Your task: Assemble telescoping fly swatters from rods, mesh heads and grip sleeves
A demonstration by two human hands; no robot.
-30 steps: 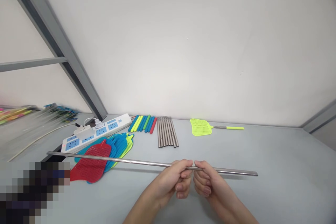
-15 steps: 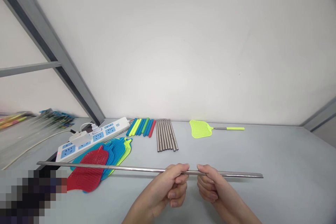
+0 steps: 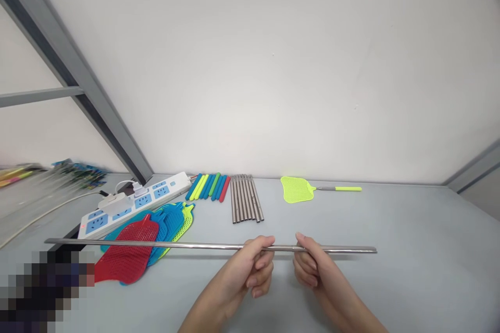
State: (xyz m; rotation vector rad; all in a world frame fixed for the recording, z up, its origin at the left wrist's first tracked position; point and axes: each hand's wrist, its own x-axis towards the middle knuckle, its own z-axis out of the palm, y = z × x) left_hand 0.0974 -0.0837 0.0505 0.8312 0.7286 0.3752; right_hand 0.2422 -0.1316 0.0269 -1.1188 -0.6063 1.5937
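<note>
A long, thin telescopic metal rod point(image 3: 203, 245) stretches nearly level across the front of the view, above the table. My left hand point(image 3: 255, 270) is closed around it near the middle, thumb along the top and fingers curled below. A short way to the right, my right hand point(image 3: 310, 265) grips the same rod, its thumb pointing inward. Bare metal shows between the two thumbs. The rod's left part passes in front of a red fly swatter head point(image 3: 130, 257), which overlaps blue swatter heads point(image 3: 172, 221) and a yellow-green one point(image 3: 188, 214).
Several coloured handle grips point(image 3: 209, 187) lie in a row at the back, beside several short metal rods point(image 3: 245, 199). A yellow-green fly swatter point(image 3: 297, 190) lies further right. On the left are a power strip point(image 3: 135, 205), a cable and plastic-wrapped items point(image 3: 80, 173).
The rod has shifted left and slightly up in view. My hands are a little further apart along it, both still gripping. The whole scene has drifted slightly left with the camera.
</note>
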